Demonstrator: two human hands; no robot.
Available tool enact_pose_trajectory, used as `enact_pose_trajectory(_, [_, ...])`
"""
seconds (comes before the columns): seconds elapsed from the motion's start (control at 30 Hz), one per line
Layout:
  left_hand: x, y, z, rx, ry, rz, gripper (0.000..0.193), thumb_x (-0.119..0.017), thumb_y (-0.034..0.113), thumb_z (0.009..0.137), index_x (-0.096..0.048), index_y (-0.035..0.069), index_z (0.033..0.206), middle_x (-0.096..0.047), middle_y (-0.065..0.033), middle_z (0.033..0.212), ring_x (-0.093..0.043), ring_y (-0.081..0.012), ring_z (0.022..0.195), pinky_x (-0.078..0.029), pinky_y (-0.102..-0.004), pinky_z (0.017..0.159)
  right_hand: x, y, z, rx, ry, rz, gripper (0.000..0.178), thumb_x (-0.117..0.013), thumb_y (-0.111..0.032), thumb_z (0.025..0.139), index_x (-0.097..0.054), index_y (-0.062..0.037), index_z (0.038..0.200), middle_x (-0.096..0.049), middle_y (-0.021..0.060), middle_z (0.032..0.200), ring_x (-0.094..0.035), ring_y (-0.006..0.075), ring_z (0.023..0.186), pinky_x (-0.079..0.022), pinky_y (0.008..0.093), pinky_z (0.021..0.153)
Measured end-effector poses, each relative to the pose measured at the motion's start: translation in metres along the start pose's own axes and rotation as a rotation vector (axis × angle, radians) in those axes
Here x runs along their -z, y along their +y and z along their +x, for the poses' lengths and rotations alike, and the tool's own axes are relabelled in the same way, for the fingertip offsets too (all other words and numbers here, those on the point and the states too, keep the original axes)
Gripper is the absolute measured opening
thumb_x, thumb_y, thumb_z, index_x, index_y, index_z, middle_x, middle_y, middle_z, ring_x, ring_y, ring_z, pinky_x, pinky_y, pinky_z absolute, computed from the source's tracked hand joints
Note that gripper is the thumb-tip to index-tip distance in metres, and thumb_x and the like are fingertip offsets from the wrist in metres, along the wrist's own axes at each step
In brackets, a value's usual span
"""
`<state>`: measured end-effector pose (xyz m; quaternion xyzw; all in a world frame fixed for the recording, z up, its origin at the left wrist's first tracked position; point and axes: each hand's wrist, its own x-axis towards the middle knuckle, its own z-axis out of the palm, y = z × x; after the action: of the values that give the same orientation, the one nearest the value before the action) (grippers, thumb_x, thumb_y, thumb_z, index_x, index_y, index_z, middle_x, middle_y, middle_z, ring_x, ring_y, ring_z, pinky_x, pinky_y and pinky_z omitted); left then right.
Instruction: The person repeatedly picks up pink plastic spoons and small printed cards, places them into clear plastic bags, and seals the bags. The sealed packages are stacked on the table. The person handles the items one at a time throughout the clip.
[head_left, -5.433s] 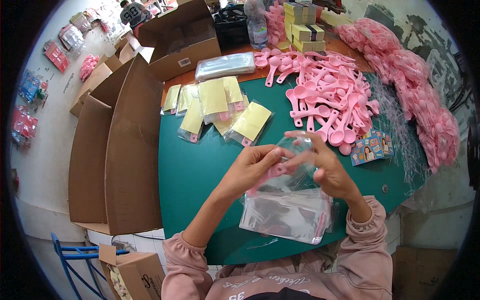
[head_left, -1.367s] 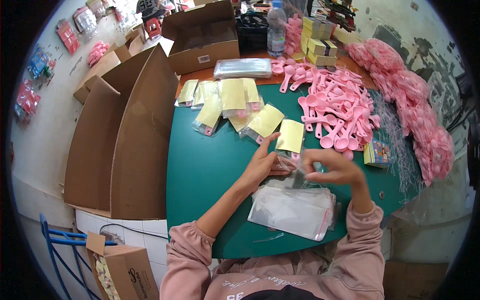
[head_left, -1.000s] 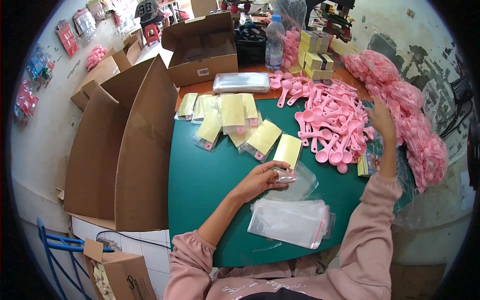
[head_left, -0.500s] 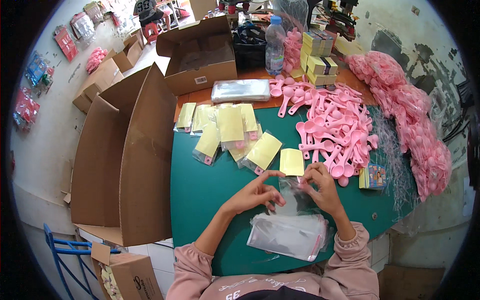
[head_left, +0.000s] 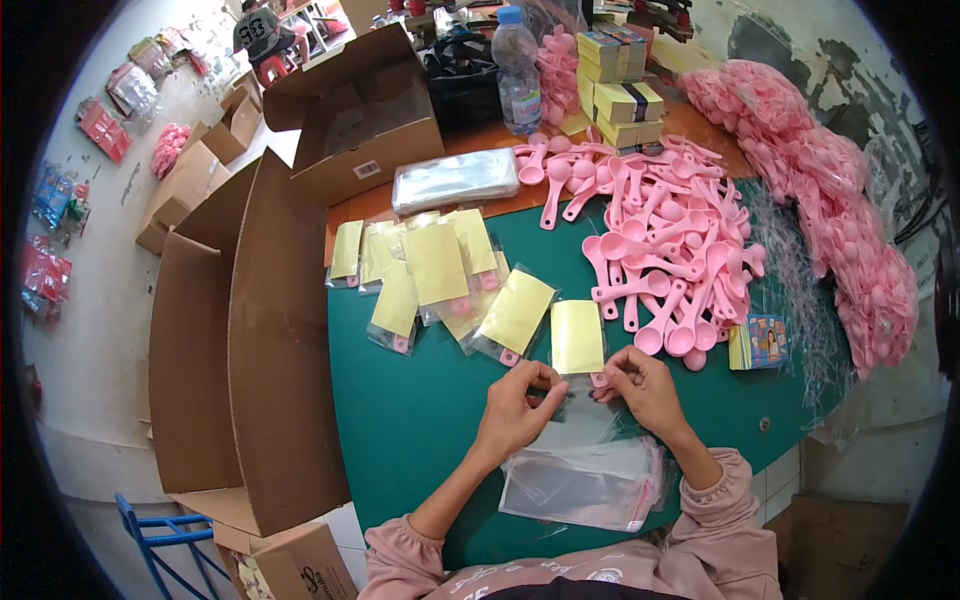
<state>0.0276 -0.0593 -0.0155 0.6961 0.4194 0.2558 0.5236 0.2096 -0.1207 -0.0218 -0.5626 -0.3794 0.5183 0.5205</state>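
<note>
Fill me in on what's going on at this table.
A person's left hand and right hand are at the near edge of a clear packet with a yellow card and a pink handle end showing. How firmly each grips is hard to tell. Flat clear bags lie nearer the person. Similar packets are grouped farther off to the left, while loose pink spoons are heaped to the right, beyond the hands.

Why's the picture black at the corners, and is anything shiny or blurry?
In the head view: black corners surround the round fisheye image; whitish sheen shows on the clear sleeves low in the picture and the clear packet stack farther back; left hand and right hand look fairly sharp; hanging packets at left look softer.
</note>
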Motion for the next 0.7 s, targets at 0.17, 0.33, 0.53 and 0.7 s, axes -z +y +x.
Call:
enact_pose_trajectory(0.17, [-0.004,-0.004,0.000,0.120,0.026,-0.073,0.014,-0.064,0.009,0.079,-0.057,-0.002,0.086,-0.059,-0.0044,0.084,-0.057,-0.0070,0.073,-0.050,-0.0214,0.059,-0.005,-0.001,0.002,0.004,0.113,-0.073,0.010,-0.054,-0.003,0.085,-0.047,0.0029,0.087,-0.059,0.0091,0.072,-0.062,0.0132,0.060,-0.050,0.0216,0.049])
enact_pose_trajectory(0.33, [-0.008,-0.006,0.002,0.132,0.110,-0.211,0.022,-0.062,0.008,0.081,-0.051,0.000,0.098,-0.058,-0.0040,0.081,-0.056,-0.0073,0.071,-0.048,-0.0197,0.057,-0.007,0.002,0.002,0.025,0.126,-0.051,0.010,-0.052,-0.001,0.085,-0.043,0.0022,0.089,-0.059,0.0106,0.072,-0.062,0.0132,0.060,-0.050,0.0215,0.048])
enact_pose_trajectory(0.53, [-0.008,-0.003,0.003,0.127,0.076,-0.177,0.019,-0.055,0.009,0.084,-0.052,0.002,0.102,-0.056,-0.0019,0.080,-0.053,-0.0055,0.068,-0.045,-0.0197,0.053,-0.010,-0.004,-0.001,0.064,0.147,-0.120,0.010,-0.051,-0.001,0.085,-0.046,0.0031,0.094,-0.059,0.0090,0.071,-0.061,0.0112,0.058,-0.048,0.0213,0.047])
enact_pose_trajectory(0.7, [0.003,-0.004,0.005,0.003,0.032,-0.095,0.028,-0.053,0.008,0.084,-0.055,0.007,0.112,-0.057,-0.0017,0.081,-0.051,-0.0057,0.069,-0.043,-0.0206,0.056,-0.005,-0.020,0.001,0.180,0.121,-0.675,0.022,-0.055,0.000,0.081,-0.053,0.0014,0.102,-0.060,0.0097,0.075,-0.058,0.0152,0.061,-0.048,0.0280,0.055])
